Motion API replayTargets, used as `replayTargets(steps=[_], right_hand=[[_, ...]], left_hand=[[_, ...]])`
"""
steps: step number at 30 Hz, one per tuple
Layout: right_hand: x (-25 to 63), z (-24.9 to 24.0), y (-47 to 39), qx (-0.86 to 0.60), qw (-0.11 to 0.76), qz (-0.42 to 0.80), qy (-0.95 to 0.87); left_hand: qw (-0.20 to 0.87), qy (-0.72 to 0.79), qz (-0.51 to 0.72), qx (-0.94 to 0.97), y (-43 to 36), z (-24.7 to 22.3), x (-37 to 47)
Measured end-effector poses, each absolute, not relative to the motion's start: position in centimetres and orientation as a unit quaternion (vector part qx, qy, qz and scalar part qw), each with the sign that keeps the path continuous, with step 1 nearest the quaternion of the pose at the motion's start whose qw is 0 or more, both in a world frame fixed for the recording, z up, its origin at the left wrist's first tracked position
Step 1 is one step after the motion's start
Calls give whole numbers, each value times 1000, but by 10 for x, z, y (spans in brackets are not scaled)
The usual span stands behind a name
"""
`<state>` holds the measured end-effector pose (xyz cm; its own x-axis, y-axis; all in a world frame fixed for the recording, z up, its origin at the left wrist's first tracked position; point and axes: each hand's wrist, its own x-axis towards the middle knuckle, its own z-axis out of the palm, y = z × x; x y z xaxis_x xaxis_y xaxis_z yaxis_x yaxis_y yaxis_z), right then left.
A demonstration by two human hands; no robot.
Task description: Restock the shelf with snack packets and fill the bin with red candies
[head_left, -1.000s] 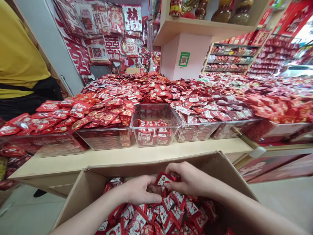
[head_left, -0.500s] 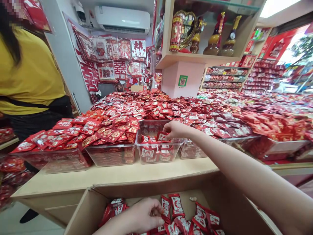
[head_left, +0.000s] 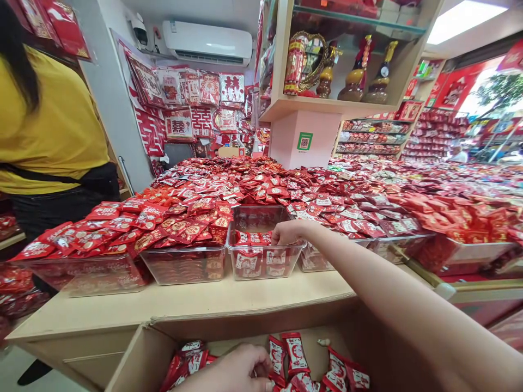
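Note:
My right hand (head_left: 287,233) reaches into a clear plastic bin (head_left: 265,264) on the counter, its fingers closed and pointing down at a small red packet beside the other packets (head_left: 250,238) in there. The bin's front wall and the hand itself partly hide the fingertips. Lower down, my left hand (head_left: 245,370) is inside a cardboard box (head_left: 183,321). Its fingers are loosely curled, with a gap to the thumb and nothing visible between them. Loose red-and-white packets (head_left: 295,351) lie in the box around that hand.
A filled clear bin (head_left: 183,267) stands left of my right hand's bin. Piles of red packets (head_left: 322,201) spread behind and to the right. A display shelf (head_left: 347,100) overhangs the counter (head_left: 163,299). A person in a yellow top (head_left: 53,125) stands at the left.
My right hand has lowered into the bin with the red packet, which showed at its fingers before and is now mostly hidden. My left hand stays in the box. The view has shifted slightly.

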<state>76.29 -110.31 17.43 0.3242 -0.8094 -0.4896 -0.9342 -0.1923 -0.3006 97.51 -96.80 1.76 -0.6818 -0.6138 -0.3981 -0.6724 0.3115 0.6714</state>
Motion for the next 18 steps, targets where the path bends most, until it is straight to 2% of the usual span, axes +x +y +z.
replayTargets(steps=[5, 8, 15, 18], right_hand=[[764, 176, -1102, -752, 305, 133, 569], [763, 174, -1103, -742, 329, 122, 572], [766, 164, -1108, -749, 326, 72, 572], [766, 161, -1109, -725, 359, 72, 583]], left_hand=[[38, 813, 424, -396, -968, 19, 974], [40, 817, 418, -395, -968, 19, 974], [47, 823, 407, -393, -968, 14, 976], [51, 827, 401, -390, -967, 13, 977]])
